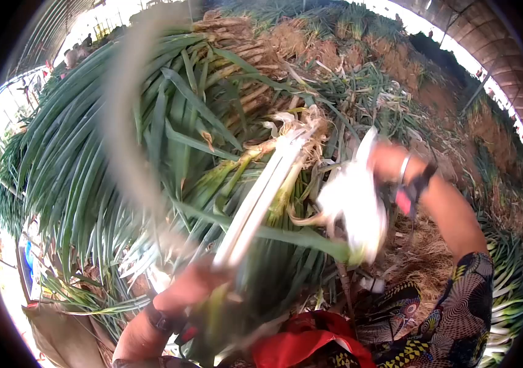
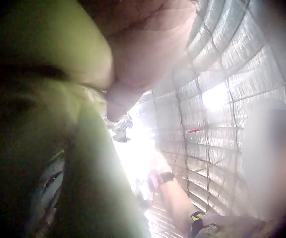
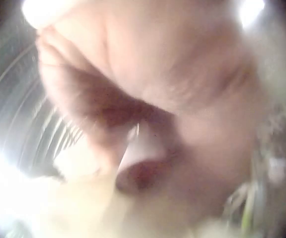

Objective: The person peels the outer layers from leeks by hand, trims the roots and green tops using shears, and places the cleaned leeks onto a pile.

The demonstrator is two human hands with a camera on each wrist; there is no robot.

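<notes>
My left hand (image 1: 194, 287) grips a bundle of green onions at the lower left of the head view. Their long white shanks (image 1: 267, 190) slant up to the right and end in stringy roots (image 1: 315, 126). In the left wrist view, thick green stalks (image 2: 91, 163) lie against the left palm (image 2: 143, 44). Blurred by motion, my right hand (image 1: 390, 161) is raised beside the roots and holds pale peeled onion skin (image 1: 359, 211), which hangs down with a green leaf end. The right wrist view shows curled fingers (image 3: 98, 144) and a pale strip by them.
A large heap of green onions (image 1: 90, 135) fills the left side. Loose leaf scraps (image 1: 365, 92) and brown roots litter the right, with cleaned white onions (image 1: 503, 294) lying at the far right. A red cloth (image 1: 304, 343) covers the lap. A pale blurred curve crosses the left.
</notes>
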